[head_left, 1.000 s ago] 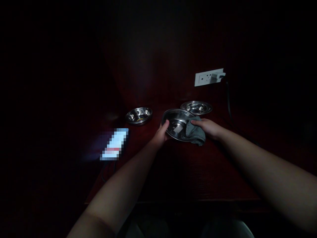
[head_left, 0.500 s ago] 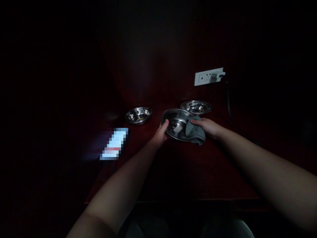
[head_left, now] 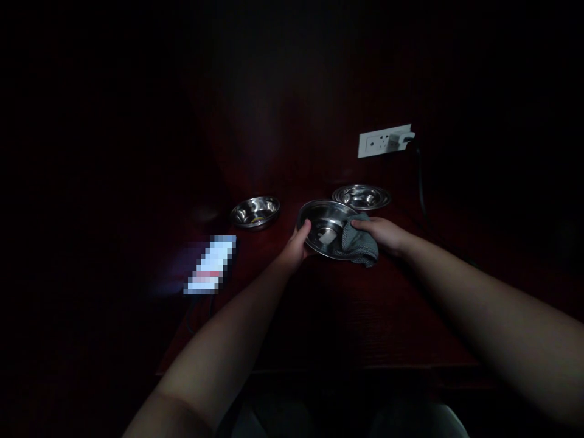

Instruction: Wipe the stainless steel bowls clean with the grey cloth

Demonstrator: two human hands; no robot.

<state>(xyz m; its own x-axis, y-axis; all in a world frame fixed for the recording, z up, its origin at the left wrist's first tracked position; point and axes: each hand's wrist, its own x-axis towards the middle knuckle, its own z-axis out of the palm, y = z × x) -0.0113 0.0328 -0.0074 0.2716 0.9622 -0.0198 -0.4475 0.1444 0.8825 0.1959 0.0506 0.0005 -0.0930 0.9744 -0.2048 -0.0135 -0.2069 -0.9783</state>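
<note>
A shiny steel bowl (head_left: 325, 212) is tilted toward me above the dark red table. My left hand (head_left: 298, 243) grips its left rim, thumb on the inside and the other fingers mostly hidden behind it. On the bowl's right side, a grey cloth (head_left: 360, 240) is draped over the rim. My right hand (head_left: 381, 232) pinches the cloth against that rim with the thumb on top; its remaining fingers are out of sight underneath.
Behind the held bowl sit stacked steel dishes (head_left: 361, 198). Another steel bowl (head_left: 255, 213) with something yellow inside stands left. A lit phone (head_left: 210, 266), its screen blurred, lies nearer the left edge. A wall socket (head_left: 385, 141) holds a plug with a dark cable (head_left: 420, 182).
</note>
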